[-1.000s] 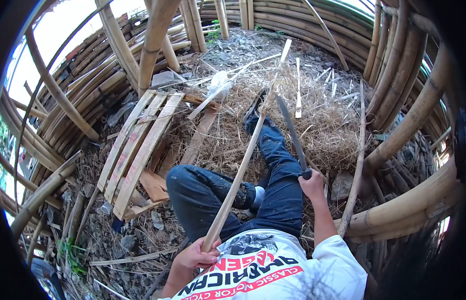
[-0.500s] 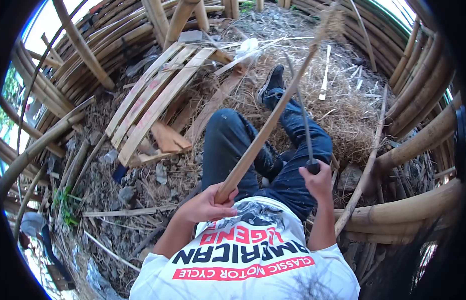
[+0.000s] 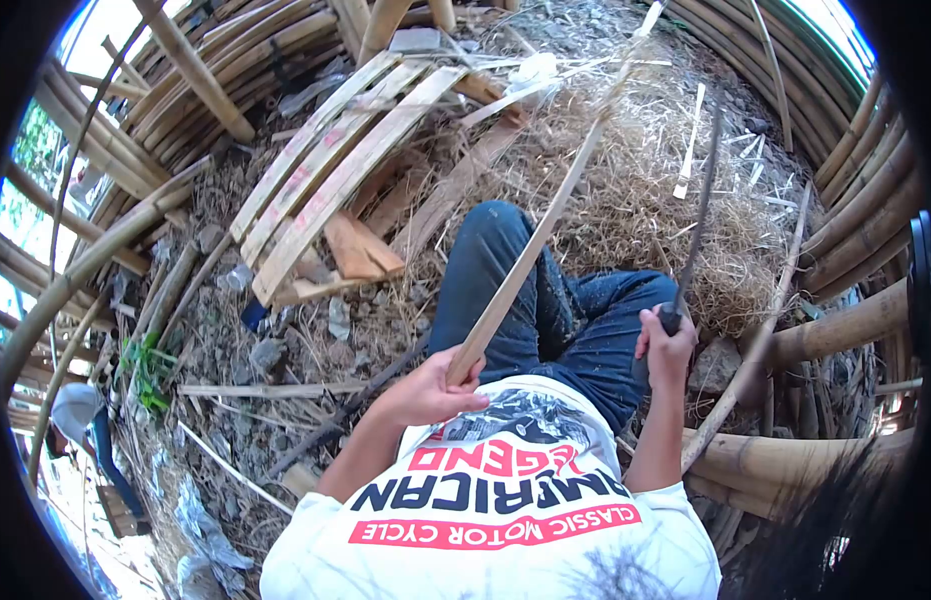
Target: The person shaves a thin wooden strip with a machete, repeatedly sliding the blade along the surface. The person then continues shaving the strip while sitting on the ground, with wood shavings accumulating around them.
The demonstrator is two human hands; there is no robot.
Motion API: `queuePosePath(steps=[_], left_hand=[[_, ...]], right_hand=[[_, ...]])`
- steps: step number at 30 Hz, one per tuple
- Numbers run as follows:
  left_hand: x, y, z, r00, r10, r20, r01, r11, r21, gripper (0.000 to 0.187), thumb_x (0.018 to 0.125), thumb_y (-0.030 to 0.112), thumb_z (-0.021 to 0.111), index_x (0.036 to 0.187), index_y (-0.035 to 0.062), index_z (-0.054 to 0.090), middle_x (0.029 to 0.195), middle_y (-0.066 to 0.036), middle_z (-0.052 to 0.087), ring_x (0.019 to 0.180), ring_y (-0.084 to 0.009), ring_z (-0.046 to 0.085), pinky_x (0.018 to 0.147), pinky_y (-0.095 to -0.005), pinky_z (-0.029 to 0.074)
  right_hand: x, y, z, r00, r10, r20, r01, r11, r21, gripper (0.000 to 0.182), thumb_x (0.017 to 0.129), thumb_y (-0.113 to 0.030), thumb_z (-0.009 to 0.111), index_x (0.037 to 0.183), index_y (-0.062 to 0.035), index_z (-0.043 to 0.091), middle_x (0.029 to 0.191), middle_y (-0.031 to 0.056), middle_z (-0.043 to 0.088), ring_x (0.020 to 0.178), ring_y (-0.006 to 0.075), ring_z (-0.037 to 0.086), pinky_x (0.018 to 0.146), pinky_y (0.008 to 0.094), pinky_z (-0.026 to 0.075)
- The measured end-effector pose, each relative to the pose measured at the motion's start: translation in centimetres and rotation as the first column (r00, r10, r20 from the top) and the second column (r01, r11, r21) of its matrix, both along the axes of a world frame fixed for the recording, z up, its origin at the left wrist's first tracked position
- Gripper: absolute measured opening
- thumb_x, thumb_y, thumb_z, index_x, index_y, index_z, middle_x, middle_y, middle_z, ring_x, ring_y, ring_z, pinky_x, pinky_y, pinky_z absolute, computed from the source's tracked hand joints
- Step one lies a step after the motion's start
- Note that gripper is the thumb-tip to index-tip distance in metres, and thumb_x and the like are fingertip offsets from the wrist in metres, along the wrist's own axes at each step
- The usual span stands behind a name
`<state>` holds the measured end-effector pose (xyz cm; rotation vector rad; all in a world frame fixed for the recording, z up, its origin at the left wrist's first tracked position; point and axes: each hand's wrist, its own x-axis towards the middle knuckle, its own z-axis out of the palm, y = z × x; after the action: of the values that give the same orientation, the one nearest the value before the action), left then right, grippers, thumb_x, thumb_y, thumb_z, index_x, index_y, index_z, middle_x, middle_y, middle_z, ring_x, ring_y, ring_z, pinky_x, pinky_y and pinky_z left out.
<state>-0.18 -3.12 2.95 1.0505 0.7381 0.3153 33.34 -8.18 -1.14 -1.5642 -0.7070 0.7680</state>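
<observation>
— Since a moment before, the long blade had swung out to the right and stood clear of the bamboo strip, where earlier it lay close alongside it over the legs. The outstretched leg had drawn in too; the shoe no longer showed.

— How many things did the person hold?

— Two. One strip, one blade. The left hand was clenched round the near end of the strip, just above the printed white shirt. The right hand was clenched round the blade's dark handle, beside the right knee.

— And the strip lay where?

— It ran up from the left hand, across the blue jeans, tilted away over the heap of dry shavings. It was pale, flat and narrow; its far tip was blurred.

— The blade?

— Thin, dark, straight, pointing up and away over the same heap.

— What else was about?

— Three weathered planks lay side by side to the left, and stacked round bamboo poles walled the place in.
</observation>
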Motion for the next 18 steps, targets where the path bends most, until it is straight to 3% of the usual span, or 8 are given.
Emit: queuePosePath(steps=[3, 7, 8, 11, 12, 16, 18], left_hand=[[0.5, 1.3, -0.5, 0.999, -0.022, -0.049, 0.024, 0.999, 0.044, 0.035, 0.080, 0.005, 0.077, 0.092, 0.0085, 0.044, 0.071, 0.007, 0.041, 0.062, -0.0008, 0.041, 0.054, -0.0186, 0.035], [0.3, 3.5, -1.4, 0.996, -0.068, 0.057, 0.077, 0.980, -0.185, 0.035, 0.082, -0.004, 0.071, 0.092, 0.0103, 0.040, 0.064, 0.007, 0.040, 0.049, -0.0007, 0.038, 0.040, -0.0188, 0.029], [-0.3, 4.2, -2.1, 0.993, -0.096, 0.063, 0.107, 0.972, -0.211, 0.034, 0.083, -0.006, 0.067, 0.092, 0.0105, 0.040, 0.063, 0.007, 0.039, 0.047, -0.0013, 0.037, 0.039, -0.0197, 0.027], [-1.2, 5.8, -2.6, 0.991, -0.130, 0.045, 0.137, 0.934, -0.329, 0.034, 0.084, -0.007, 0.066, 0.093, 0.0110, 0.040, 0.062, 0.007, 0.037, 0.049, -0.0016, 0.037, 0.040, -0.0190, 0.026], [-1.4, 6.2, -3.0, 0.989, -0.150, 0.003, 0.142, 0.930, -0.338, 0.034, 0.082, -0.002, 0.072, 0.093, 0.0107, 0.042, 0.062, 0.008, 0.040, 0.047, -0.0012, 0.040, 0.040, -0.0182, 0.030], [-1.4, 6.8, -4.5, 0.968, -0.183, -0.173, 0.131, 0.953, -0.273, 0.032, 0.082, 0.002, 0.073, 0.094, 0.0108, 0.045, 0.068, 0.006, 0.046, 0.047, -0.0017, 0.041, 0.040, -0.0186, 0.031], [-0.9, 7.0, -4.6, 0.970, -0.172, -0.171, 0.121, 0.955, -0.272, 0.032, 0.081, 0.002, 0.073, 0.095, 0.0109, 0.045, 0.069, 0.007, 0.046, 0.047, -0.0015, 0.042, 0.040, -0.0184, 0.032]], right_hand=[[0.1, 1.9, -1.5, 1.000, 0.011, 0.013, -0.009, 0.988, -0.153, 0.016, 0.083, -0.009, 0.069, 0.073, -0.0042, 0.057, 0.054, 0.0000, 0.053, 0.040, 0.0091, 0.048, 0.037, 0.0260, 0.038], [-1.2, 2.3, -5.0, 0.963, 0.094, -0.254, -0.181, 0.922, -0.343, 0.019, 0.082, -0.012, 0.070, 0.080, 0.0008, 0.056, 0.055, 0.0050, 0.055, 0.041, 0.0118, 0.049, 0.037, 0.0283, 0.039], [-2.1, 2.2, -5.1, 0.956, 0.088, -0.281, -0.189, 0.914, -0.358, 0.019, 0.082, -0.011, 0.069, 0.073, -0.0017, 0.055, 0.055, 0.0040, 0.054, 0.040, 0.0124, 0.048, 0.037, 0.0290, 0.038], [-2.8, 2.3, -7.7, 0.928, 0.087, -0.363, -0.232, 0.897, -0.377, 0.020, 0.082, -0.011, 0.068, 0.071, -0.0015, 0.055, 0.054, 0.0042, 0.054, 0.040, 0.0126, 0.049, 0.037, 0.0294, 0.039], [-2.8, 2.7, -7.6, 0.922, 0.072, -0.380, -0.224, 0.900, -0.373, 0.020, 0.082, -0.011, 0.068, 0.071, -0.0015, 0.055, 0.054, 0.0042, 0.054, 0.040, 0.0126, 0.049, 0.037, 0.0294, 0.039], [-1.5, 3.5, -6.5, 0.950, 0.096, -0.297, -0.210, 0.901, -0.379, 0.021, 0.081, -0.013, 0.069, 0.072, 0.0002, 0.056, 0.055, 0.0046, 0.055, 0.040, 0.0135, 0.052, 0.038, 0.0297, 0.041], [-1.1, 3.8, -6.4, 0.952, 0.093, -0.292, -0.199, 0.911, -0.362, 0.020, 0.082, -0.013, 0.069, 0.073, 0.0006, 0.056, 0.055, 0.0043, 0.056, 0.040, 0.0135, 0.053, 0.038, 0.0293, 0.042]])
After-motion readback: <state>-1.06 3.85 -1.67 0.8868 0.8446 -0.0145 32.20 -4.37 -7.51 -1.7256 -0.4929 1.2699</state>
